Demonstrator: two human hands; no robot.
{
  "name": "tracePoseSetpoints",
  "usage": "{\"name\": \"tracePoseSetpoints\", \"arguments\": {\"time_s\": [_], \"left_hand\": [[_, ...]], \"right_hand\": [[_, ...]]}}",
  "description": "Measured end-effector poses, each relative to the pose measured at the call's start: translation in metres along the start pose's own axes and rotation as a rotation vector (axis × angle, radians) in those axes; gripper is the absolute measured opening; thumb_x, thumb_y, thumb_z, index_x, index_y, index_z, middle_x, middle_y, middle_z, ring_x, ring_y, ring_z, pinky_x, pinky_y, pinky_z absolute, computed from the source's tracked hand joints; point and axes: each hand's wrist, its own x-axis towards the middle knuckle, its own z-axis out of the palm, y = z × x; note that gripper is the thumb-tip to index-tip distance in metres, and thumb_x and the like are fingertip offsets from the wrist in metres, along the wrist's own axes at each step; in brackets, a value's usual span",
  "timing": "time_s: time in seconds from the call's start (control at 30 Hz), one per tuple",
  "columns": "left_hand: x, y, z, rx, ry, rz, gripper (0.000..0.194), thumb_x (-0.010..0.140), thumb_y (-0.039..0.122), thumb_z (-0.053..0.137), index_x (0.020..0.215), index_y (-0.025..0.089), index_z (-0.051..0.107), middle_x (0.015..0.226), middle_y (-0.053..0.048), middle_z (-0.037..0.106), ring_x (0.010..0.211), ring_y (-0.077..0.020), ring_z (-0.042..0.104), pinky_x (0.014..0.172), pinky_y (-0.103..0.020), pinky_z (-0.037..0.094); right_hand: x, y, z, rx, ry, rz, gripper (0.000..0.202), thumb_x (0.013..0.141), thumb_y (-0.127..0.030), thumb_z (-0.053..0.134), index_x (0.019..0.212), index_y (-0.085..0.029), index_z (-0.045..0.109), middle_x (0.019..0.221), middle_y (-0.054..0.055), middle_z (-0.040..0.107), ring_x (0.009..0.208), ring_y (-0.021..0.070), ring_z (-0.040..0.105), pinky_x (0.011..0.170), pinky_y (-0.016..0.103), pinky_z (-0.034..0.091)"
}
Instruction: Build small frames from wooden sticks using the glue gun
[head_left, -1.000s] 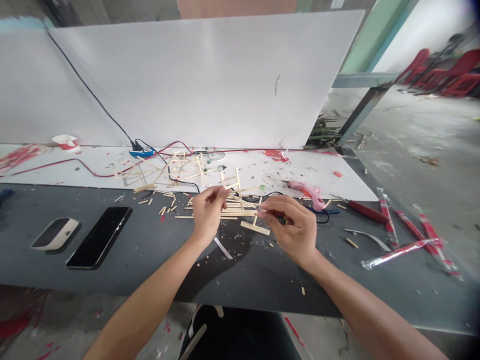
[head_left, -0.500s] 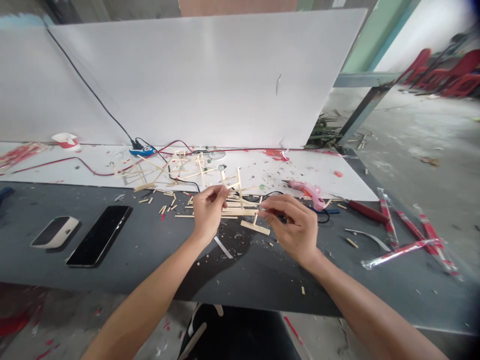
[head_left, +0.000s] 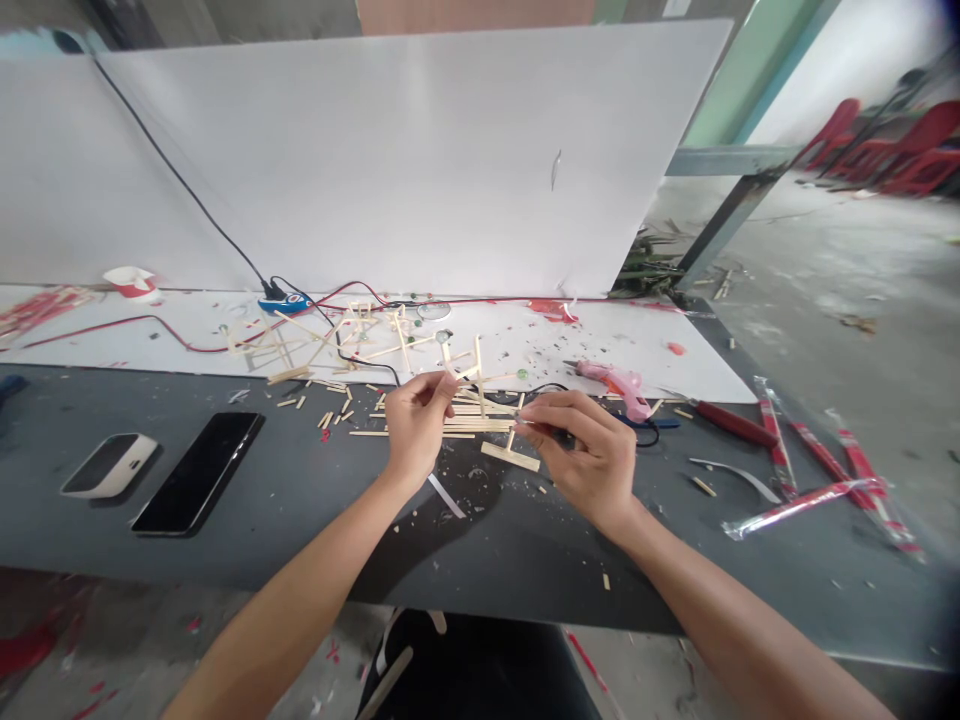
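Observation:
My left hand (head_left: 415,425) is closed in a pinch on a small frame of pale wooden sticks (head_left: 478,352), held above the table. A greenish glass-like bead (head_left: 523,374) shows at the end of one of its sticks. To the right, my right hand (head_left: 589,445) is also closed, thumb and fingertips pressed together beside the frame; what lies between them is too small to make out. A T-shaped stick piece (head_left: 510,457) lies below, between the hands. Loose wooden sticks (head_left: 457,432) lie behind and beneath them.
A pink glue gun (head_left: 619,385) and a red-handled tool (head_left: 739,424) lie to the right, near red plastic wrappers (head_left: 806,503). Several stick frames (head_left: 300,335) stand at back left beside a blue power socket (head_left: 285,302). A phone (head_left: 199,472) and a white device (head_left: 111,464) rest at left.
Both hands hold almost the same place. The right fingertips have shifted very slightly left beside the stick frame.

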Motion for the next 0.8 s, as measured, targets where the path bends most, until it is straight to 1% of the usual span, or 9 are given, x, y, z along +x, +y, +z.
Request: {"name": "tracePoseSetpoints", "arguments": {"time_s": [0.1, 0.3, 0.57, 0.7, 0.8], "left_hand": [[-0.0007, -0.0002, 0.0008, -0.021, -0.005, -0.013, 0.026, 0.078, 0.043, 0.082, 0.077, 0.018, 0.074, 0.054, 0.002, 0.052, 0.05, -0.0092, 0.045, 0.046, -0.023, 0.033], [-0.0014, -0.0005, 0.0011, -0.038, -0.007, -0.015, 0.029, 0.076, 0.044, 0.083, 0.077, 0.017, 0.074, 0.055, 0.002, 0.052, 0.051, -0.0091, 0.045, 0.046, -0.023, 0.033], [-0.0012, -0.0008, 0.0005, -0.024, -0.009, 0.001, 0.027, 0.078, 0.043, 0.082, 0.077, 0.017, 0.074, 0.055, 0.002, 0.051, 0.051, -0.0091, 0.044, 0.046, -0.023, 0.032], [-0.0018, 0.0007, 0.0006, -0.014, -0.012, 0.002, 0.027, 0.078, 0.044, 0.082, 0.077, 0.017, 0.074, 0.054, 0.002, 0.051, 0.051, -0.0094, 0.044, 0.046, -0.023, 0.032], [-0.0022, 0.0017, 0.001, -0.008, -0.007, 0.006, 0.028, 0.078, 0.045, 0.082, 0.079, 0.017, 0.075, 0.054, 0.002, 0.051, 0.05, -0.0095, 0.044, 0.046, -0.023, 0.032]], "right_hand": [[0.0002, -0.0003, 0.0004, 0.028, 0.013, 0.039, 0.018, 0.086, -0.012, 0.073, 0.096, -0.027, 0.074, 0.092, 0.003, 0.074, 0.082, 0.0192, 0.071, 0.067, 0.033, 0.057], [-0.0003, 0.0014, 0.0015, 0.047, 0.016, 0.062, 0.017, 0.085, -0.012, 0.074, 0.094, -0.026, 0.075, 0.091, 0.003, 0.074, 0.082, 0.0195, 0.071, 0.063, 0.032, 0.056], [-0.0003, 0.0013, 0.0003, 0.05, 0.018, 0.056, 0.02, 0.084, -0.009, 0.075, 0.094, -0.026, 0.075, 0.092, 0.002, 0.074, 0.082, 0.0181, 0.07, 0.062, 0.03, 0.055], [0.0006, 0.0009, 0.0009, 0.061, 0.013, 0.03, 0.022, 0.084, -0.007, 0.075, 0.095, -0.026, 0.074, 0.092, 0.002, 0.073, 0.083, 0.0181, 0.07, 0.065, 0.031, 0.056], [-0.0009, 0.0011, 0.0016, 0.093, 0.01, 0.071, 0.022, 0.084, -0.008, 0.075, 0.098, -0.026, 0.074, 0.093, 0.003, 0.072, 0.079, 0.0169, 0.068, 0.063, 0.03, 0.055]]}}
